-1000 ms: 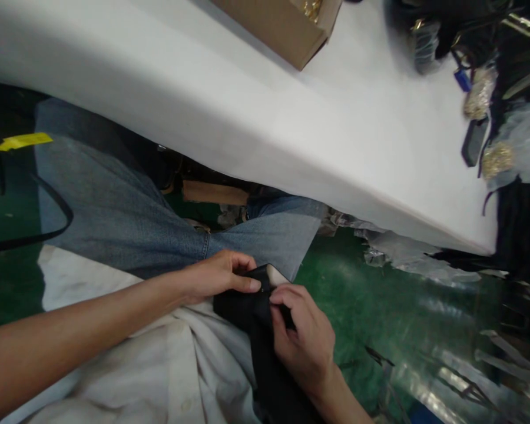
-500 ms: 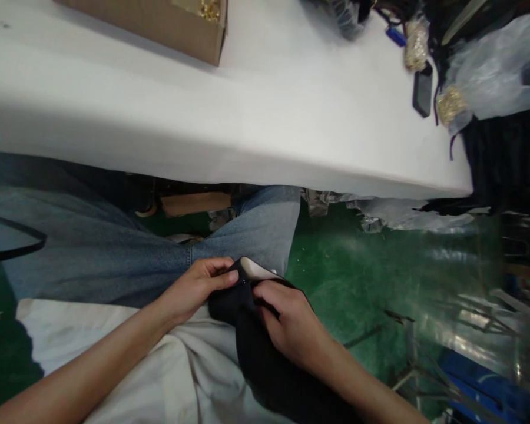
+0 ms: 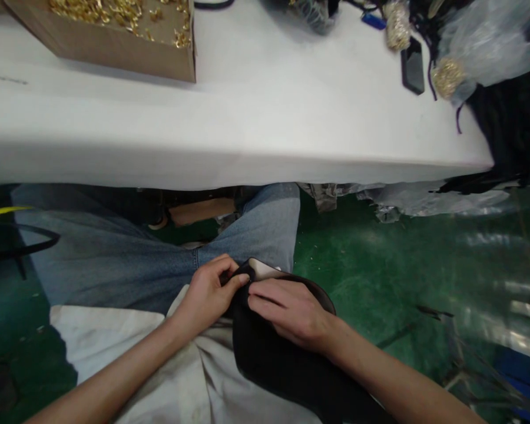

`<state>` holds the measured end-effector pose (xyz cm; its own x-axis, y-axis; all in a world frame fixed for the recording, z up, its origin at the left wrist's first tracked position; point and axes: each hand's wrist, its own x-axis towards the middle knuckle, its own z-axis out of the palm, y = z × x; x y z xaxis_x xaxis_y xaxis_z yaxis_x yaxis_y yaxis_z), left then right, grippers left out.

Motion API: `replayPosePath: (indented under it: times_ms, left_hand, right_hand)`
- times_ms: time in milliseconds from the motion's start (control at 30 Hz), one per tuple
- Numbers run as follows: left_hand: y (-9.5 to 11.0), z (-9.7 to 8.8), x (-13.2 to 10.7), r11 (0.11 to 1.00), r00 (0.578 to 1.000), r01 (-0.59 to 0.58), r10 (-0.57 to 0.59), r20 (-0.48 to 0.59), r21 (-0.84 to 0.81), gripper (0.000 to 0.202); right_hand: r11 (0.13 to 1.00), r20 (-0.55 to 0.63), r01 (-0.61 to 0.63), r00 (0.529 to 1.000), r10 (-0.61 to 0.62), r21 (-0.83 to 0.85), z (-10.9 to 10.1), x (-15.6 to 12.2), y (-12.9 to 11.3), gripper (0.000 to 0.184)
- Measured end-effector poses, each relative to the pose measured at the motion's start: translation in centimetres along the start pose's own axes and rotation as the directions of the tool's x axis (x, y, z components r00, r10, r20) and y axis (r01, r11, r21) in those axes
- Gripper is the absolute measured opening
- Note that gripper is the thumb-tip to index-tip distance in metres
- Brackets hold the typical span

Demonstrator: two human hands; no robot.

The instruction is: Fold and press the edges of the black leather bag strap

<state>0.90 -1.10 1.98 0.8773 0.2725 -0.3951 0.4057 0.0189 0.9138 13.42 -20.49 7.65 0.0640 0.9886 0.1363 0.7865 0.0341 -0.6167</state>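
While the left hand (image 3: 209,291) pinched the upper edge of the black piece (image 3: 269,353) between thumb and fingers, the right hand (image 3: 294,309) rested on it at three o'clock from the left; its thumb was hidden, so whether it pinched I couldn't tell. The black piece lay against the pale shirt (image 3: 189,388), at six o'clock in the view; on the white table (image 3: 269,112), a box (image 3: 123,56) of gold bits stood at ten.

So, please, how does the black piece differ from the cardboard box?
The black piece has a curved edge; the brown cardboard box has straight edges. The left hand pinches the black piece and the right hand touches it; the cardboard box stands on the table, holding gold-coloured bits.
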Motion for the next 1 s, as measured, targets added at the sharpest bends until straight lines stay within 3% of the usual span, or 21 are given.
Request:
replayPosePath:
  times_ms: [67, 167, 267, 333, 400, 600, 767, 1000]
  left_hand:
    - [0.1, 0.0, 0.0, 1.0, 1.0, 0.014, -0.014, 0.024, 0.006, 0.033]
    - [0.4, 0.1, -0.4, 0.999, 0.999, 0.032, -0.032, 0.009, -0.017, 0.014]
    - [1.4, -0.1, -1.2, 0.994, 0.999, 0.046, -0.047, -0.003, -0.101, 0.02]
    - [2.3, -0.3, -2.0, 0.989, 0.996, 0.065, -0.056, 0.073, -0.131, 0.017]
    - [3.0, -0.6, -2.6, 0.99, 0.989, 0.076, -0.06, 0.136, -0.118, 0.027]
    - [3.1, -0.5, -2.6, 0.984, 0.984, 0.178, -0.178, 0.029, -0.001, 0.039]
    - [3.3, -1.3, -1.5, 0.96, 0.962, 0.257, -0.266, 0.069, 0.11, 0.043]
    - [4.1, -2.4, -0.4, 0.926, 0.968, 0.171, -0.222, 0.119, 0.336, 0.048]
  right_hand:
    - [1.0, -0.034, 0.012, 0.999, -0.012, 0.011, 0.2, 0.1, 0.0, 0.029]
    - [1.0, -0.093, -0.025, 0.995, 0.025, 0.005, 0.6, 0.3, 0.0, 0.025]
    - [0.998, -0.155, -0.064, 0.986, 0.062, -0.004, 1.0, 0.4, 0.0, 0.025]
    - [0.996, -0.167, -0.089, 0.982, 0.089, 0.007, 1.1, 0.4, 0.1, 0.029]
    - [0.993, -0.152, -0.112, 0.982, 0.115, 0.031, 1.2, 0.4, 0.3, 0.031]
    - [0.981, -0.118, -0.193, 0.974, 0.194, 0.015, 1.4, 0.5, 0.6, 0.031]
    - [0.959, -0.106, -0.248, 0.959, 0.263, 0.133, 1.6, 1.7, 0.4, 0.022]
    - [0.889, -0.077, -0.338, 0.923, 0.377, 0.309, 1.9, 3.5, 0.2, 0.023]
